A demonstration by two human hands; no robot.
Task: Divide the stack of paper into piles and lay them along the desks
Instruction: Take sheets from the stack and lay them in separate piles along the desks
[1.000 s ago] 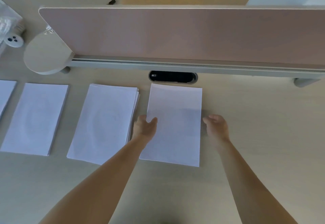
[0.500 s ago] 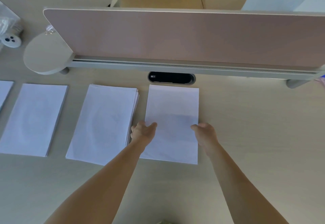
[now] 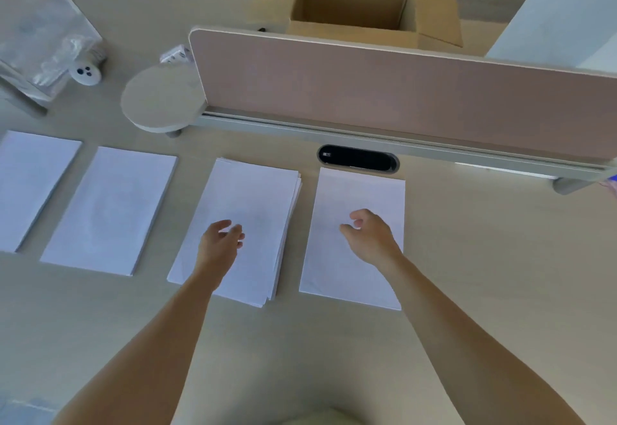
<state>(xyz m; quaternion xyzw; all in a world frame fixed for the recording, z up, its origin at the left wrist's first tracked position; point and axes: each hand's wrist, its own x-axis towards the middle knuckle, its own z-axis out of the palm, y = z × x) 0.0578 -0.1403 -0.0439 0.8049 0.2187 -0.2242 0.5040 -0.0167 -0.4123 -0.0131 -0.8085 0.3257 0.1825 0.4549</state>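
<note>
Neither hand has hold of anything: my left hand [image 3: 222, 241] hovers loosely curled and empty over the thick pile [image 3: 240, 224], and my right hand [image 3: 369, 237] hangs the same way over the thin pile [image 3: 357, 197] at the right end of the row. Two more piles, the second pile [image 3: 110, 207] and the far-left pile [image 3: 30, 184], lie on the desk [image 3: 484, 274]. For the next split, I judge it best to pinch a share off the fanned right edge of the thick pile, lifting squarely. Both forearms reach forward, palms down, wrists level.
</note>
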